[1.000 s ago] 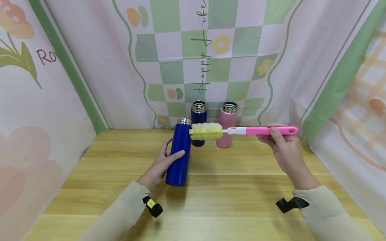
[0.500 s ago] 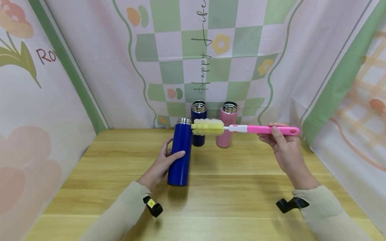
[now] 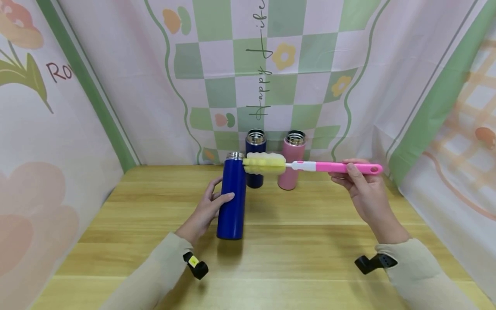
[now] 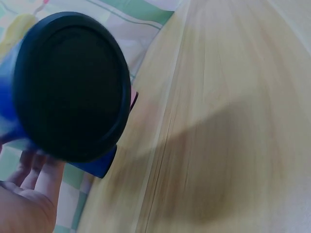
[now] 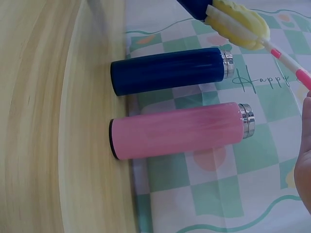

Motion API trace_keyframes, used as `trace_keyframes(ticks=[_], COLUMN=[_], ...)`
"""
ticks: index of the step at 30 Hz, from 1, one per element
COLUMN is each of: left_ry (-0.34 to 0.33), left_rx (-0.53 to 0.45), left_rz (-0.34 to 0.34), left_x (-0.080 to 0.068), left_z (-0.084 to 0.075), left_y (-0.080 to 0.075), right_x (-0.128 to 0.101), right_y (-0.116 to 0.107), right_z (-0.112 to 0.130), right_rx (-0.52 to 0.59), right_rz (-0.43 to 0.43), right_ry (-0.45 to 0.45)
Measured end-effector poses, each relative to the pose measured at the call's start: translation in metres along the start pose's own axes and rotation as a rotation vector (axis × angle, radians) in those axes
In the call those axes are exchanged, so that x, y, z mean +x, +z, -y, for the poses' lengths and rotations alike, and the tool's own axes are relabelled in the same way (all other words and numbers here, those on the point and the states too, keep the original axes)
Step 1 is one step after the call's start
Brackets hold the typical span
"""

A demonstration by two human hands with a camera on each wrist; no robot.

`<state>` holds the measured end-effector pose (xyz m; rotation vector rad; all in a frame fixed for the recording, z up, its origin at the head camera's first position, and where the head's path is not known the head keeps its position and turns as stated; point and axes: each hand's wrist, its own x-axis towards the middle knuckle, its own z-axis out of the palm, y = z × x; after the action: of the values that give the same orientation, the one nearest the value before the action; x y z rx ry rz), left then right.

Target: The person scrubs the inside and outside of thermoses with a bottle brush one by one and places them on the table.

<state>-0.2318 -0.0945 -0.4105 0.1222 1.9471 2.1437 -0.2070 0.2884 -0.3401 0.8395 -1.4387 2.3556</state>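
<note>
In the head view, the pink bottle [image 3: 293,150] is seen from above and in front, looking forward and down, from far enough back that most of the counter [image 3: 294,258] is taken in. The left wrist view is tilted sideways and taken from low in front and left of the pink bottle, so near the royal-blue bottle [image 3: 234,215] that its base looms large. In the right wrist view, also turned sideways, the pink bottle is faced whole at middling range. The pink bottle and the navy bottle [image 5: 167,72] beside it are shared with the head view.
</note>
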Motion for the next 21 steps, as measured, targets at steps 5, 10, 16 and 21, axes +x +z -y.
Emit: trace_keyframes(ticks=[5,10,16,21], left_ry=[0.0,0.007,0.026,0.016], left_rx=[0.021,0.011,-0.024,-0.064], left_rz=[-0.02,-0.042,-0.08,-0.113], left_x=[0.0002,0.0014,0.0038,0.0058], left_z=[-0.0016,-0.0022,-0.0018,-0.0024], left_y=[0.0019,0.002,0.0007,0.0002], right_x=[0.001,0.0002,-0.0011,-0.0029], right_y=[0.0,-0.0009,-0.0028,-0.0043], right_z=[0.0009,0.0015,-0.001,-0.0012], right_rx=[0.031,0.047,-0.007,-0.081], right_rz=[0.044,0.094,0.152,0.196], right_ry=[0.005,0.03,0.059,0.086])
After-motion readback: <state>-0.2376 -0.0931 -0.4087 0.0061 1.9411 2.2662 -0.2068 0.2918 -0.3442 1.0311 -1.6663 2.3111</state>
